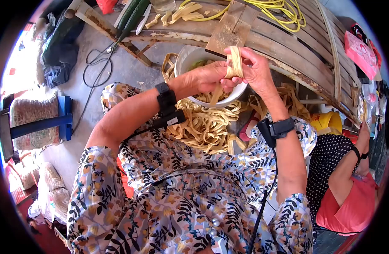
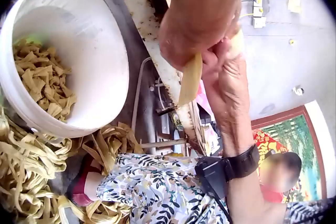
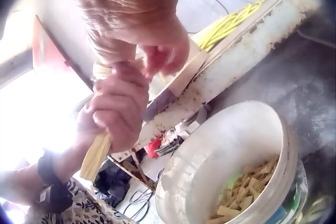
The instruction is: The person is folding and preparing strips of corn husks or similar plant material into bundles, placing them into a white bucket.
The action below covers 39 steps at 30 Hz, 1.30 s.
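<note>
Both hands meet over a white bucket (image 1: 181,63). A pale yellow, flat pliable strip (image 1: 234,63) is wound into a flat loop between them. My left hand (image 1: 212,77) grips the strip, its fingers curled round it, and a tail end (image 2: 190,79) hangs below the fist. My right hand (image 1: 259,73) holds the upper part of the loop between thumb and fingers; the right wrist view shows its fingertips curled against the left hand. Inside the bucket lie short folded pieces (image 2: 44,77) of the same material. A heap of long loose strips (image 1: 205,127) lies below the bucket, by the lap.
A slatted bench (image 1: 287,51) with a rusty edge stands beyond the bucket, bearing a wooden board (image 1: 232,27), yellow cord (image 1: 283,10) and a few strips (image 1: 186,12). A black cable (image 1: 95,70) lies on the floor at left. Another person (image 1: 347,186) sits at right.
</note>
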Motion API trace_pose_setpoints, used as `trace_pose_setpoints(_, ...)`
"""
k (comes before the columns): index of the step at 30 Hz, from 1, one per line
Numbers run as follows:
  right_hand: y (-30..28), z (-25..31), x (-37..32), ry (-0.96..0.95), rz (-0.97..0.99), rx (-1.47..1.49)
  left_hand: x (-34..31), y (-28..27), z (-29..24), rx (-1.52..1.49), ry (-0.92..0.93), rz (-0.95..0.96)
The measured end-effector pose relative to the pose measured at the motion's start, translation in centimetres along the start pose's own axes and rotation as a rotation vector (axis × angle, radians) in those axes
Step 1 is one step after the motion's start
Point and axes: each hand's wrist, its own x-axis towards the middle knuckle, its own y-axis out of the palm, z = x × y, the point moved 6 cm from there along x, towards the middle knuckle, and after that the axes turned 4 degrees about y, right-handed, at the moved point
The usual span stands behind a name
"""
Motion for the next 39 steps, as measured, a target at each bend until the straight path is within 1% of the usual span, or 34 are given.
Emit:
trace_pose_setpoints(2, -1.0, 0.0, 0.0, -0.41, -0.303, -0.372, -0.3, -0.6, -0.9, -0.009, 0.103, -0.316)
trace_pose_setpoints(5, -1.4, 0.9, -0.8, -0.188, -0.41, -0.55, -0.6, -1.4, -4.1, 0.47, 0.388, -0.545)
trace_pose_setpoints(6, -1.3, 1.1, -0.7, -0.076, -0.383, -0.547, -1.0, -0.9, -5.0, 0.654, 0.473, -0.52)
trace_pose_setpoints(9, -0.8, -2.0, 0.2, 0.179, -0.16, -0.099, -1.6, -0.1, -5.8, 0.793, 0.471, -0.489)
trace_pose_setpoints(12, -0.4, -1.8, -0.3, 0.182, -0.21, 0.004, -1.8, 0.6, -5.9, 0.89, 0.362, -0.45)
trace_pose_setpoints(15, -0.7, -1.1, -0.6, 0.119, -0.295, -0.188, -1.3, 1.0, -6.1, 1.272, 0.478, -0.355)
trace_pose_setpoints(16, -0.9, -1.3, -0.5, 0.096, -0.294, -0.12, -1.3, 0.8, -5.9, 1.274, 0.445, -0.386)
trace_pose_setpoints(19, -1.3, -1.5, -0.5, 0.037, -0.299, 0.101, -1.3, 0.0, -5.9, 1.003, 0.385, -0.455)
trace_pose_setpoints(20, -1.6, -1.1, -0.5, 0.019, -0.313, 0.182, -1.5, 0.1, -6.1, 0.874, 0.453, -0.471)
trace_pose_setpoints(22, -2.4, -0.8, -0.6, 0.014, -0.352, 0.311, -1.4, -0.8, -5.7, 0.639, 0.351, -0.455)
trace_pose_setpoints(23, -2.8, -1.4, -0.5, 0.078, -0.369, 0.36, -1.4, -1.2, -5.5, 0.526, 0.299, -0.445)
trace_pose_setpoints(25, -3.7, -2.9, -0.5, 0.216, -0.413, 0.456, -1.5, -0.8, -5.2, 0.557, 0.27, -0.38)
trace_pose_setpoints(27, -4.6, -4.1, -0.5, 0.267, -0.452, 0.436, -1.5, -0.5, -5.1, 0.593, 0.25, -0.313)
trace_pose_setpoints(29, -4.9, -4.7, -0.6, 0.322, -0.46, 0.39, -1.8, -0.9, -4.8, 0.577, 0.205, -0.301)
trace_pose_setpoints(30, -4.7, -4.6, -0.4, 0.344, -0.401, 0.428, -1.9, -1.2, -4.9, 0.569, 0.187, -0.295)
trace_pose_setpoints(32, -3.9, -4.2, -0.3, 0.397, -0.281, 0.507, -2.0, -1.9, -4.6, 0.378, 0.126, -0.21)
trace_pose_setpoints(33, -3.0, -3.7, -0.4, 0.405, -0.178, 0.534, -2.0, -1.9, -4.5, 0.283, 0.096, -0.168)
trace_pose_setpoints(36, 0.0, -2.1, -0.5, 0.395, 0.101, 0.627, -1.9, -1.6, -4.1, 0.186, 0.049, -0.092)
trace_pose_setpoints(39, 0.8, -2.5, -0.2, 0.357, 0.13, 0.745, -1.5, -1.2, -3.6, 0.232, 0.048, -0.077)
